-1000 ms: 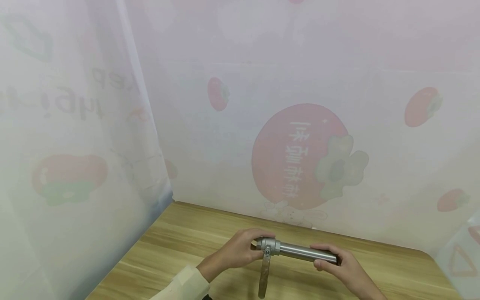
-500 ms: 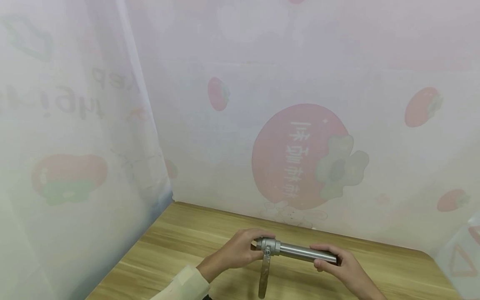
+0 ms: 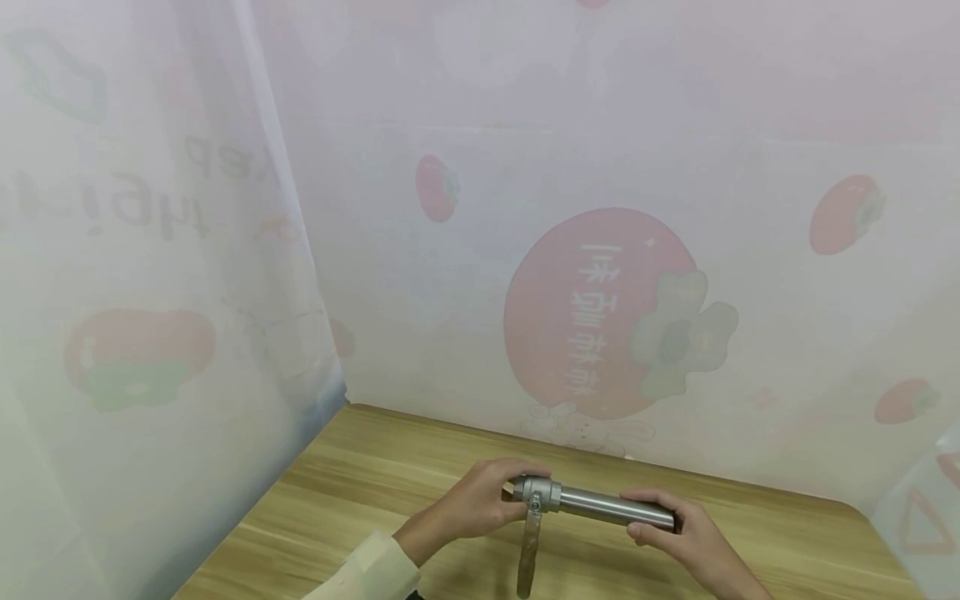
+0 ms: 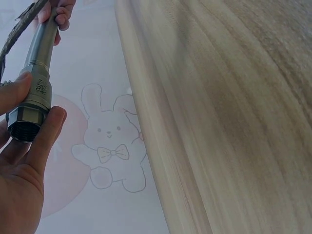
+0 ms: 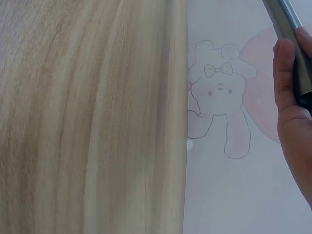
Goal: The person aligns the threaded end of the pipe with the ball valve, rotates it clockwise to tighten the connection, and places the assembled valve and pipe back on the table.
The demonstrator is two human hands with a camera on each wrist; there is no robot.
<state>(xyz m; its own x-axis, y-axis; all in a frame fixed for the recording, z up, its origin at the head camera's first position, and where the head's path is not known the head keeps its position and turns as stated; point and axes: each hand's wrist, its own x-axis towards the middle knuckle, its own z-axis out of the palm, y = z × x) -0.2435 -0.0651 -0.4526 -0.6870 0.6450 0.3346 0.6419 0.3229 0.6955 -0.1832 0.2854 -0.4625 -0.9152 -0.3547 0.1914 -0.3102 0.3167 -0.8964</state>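
Note:
A metal ball valve (image 3: pixel 537 492) with a lever handle (image 3: pixel 528 554) is joined to a shiny steel pipe (image 3: pixel 607 505) in the head view. My left hand (image 3: pixel 480 498) grips the valve body at its left end, thumb on the near side and fingers on the far side. The lever points toward me. At the pipe's other end my right hand (image 3: pixel 690 533) holds it between thumb and fingers. The left wrist view shows the valve's open threaded hex end (image 4: pixel 27 124) between the fingers. Only part of the pipe (image 5: pixel 287 19) appears in the right wrist view.
Below the hands lies a wood-grain table (image 3: pixel 360 467). A pale curtain (image 3: pixel 420 333) with strawberry prints stands along its far edge, and another printed curtain (image 3: pixel 150 450) hangs at the left.

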